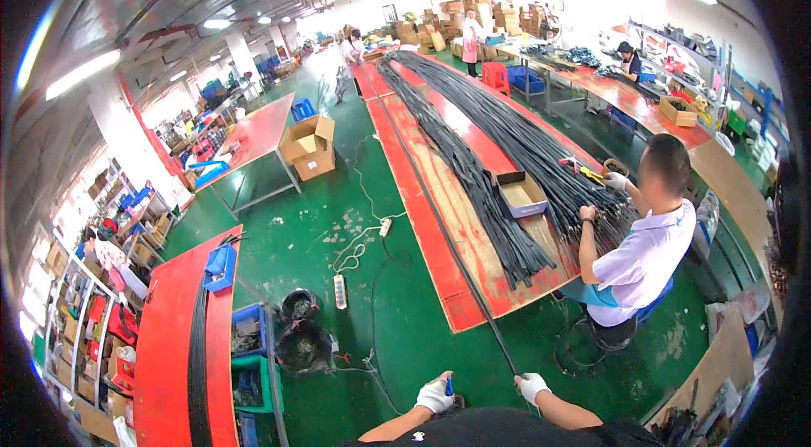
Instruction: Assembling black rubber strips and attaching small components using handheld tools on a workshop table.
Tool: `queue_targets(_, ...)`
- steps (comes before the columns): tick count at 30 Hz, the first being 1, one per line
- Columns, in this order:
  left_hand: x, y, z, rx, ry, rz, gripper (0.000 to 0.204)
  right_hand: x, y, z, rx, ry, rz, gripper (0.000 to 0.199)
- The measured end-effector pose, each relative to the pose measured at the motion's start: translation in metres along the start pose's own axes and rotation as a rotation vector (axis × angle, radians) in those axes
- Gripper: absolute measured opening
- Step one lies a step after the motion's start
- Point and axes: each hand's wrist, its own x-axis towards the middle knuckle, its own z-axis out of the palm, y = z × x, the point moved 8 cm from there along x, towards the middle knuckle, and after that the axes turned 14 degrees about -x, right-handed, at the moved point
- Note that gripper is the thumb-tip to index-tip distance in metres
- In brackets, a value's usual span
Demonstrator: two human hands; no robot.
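My right hand [530,386], in a white glove, is closed round the near end of a long black cable or sleeve [470,295]. That strand runs away from me over the edge of the red table [459,319] and along its left side. My left hand [435,396], also gloved, is closed on a small tool with a blue handle [449,385]; its kind is hidden. Two bundles of long black strands lie on the table, a nearer bundle [473,185] and a wider bundle [515,143]. An open box [522,209] rests among them.
A seated co-worker [646,231] at the table's right holds strands and red-and-yellow pliers [581,169]. A red bench [165,354] with black strands stands at left, beside crates and black buckets [304,346]. A power strip [340,291] and cords lie on the green floor [355,219].
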Motion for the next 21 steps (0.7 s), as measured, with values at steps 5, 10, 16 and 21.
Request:
queue_targets(5,0.007,0.009,0.007,-0.022,0.000,0.070,0.074,0.011,0.021,-0.009,-0.039,0.062,-0.003,0.032)
queue_targets(10,0.003,-0.006,0.008,-0.017,0.011,0.021,0.072,0.001,0.003,0.001,-0.072,0.035,0.009,0.032)
queue_targets(16,0.015,-0.027,0.004,0.015,0.034,0.008,0.076,-0.007,-0.007,-0.008,-0.062,0.054,0.038,0.034)
queue_targets(21,0.026,-0.045,-0.011,0.048,0.051,-0.028,0.075,-0.020,-0.019,-0.015,-0.157,0.044,0.087,0.038)
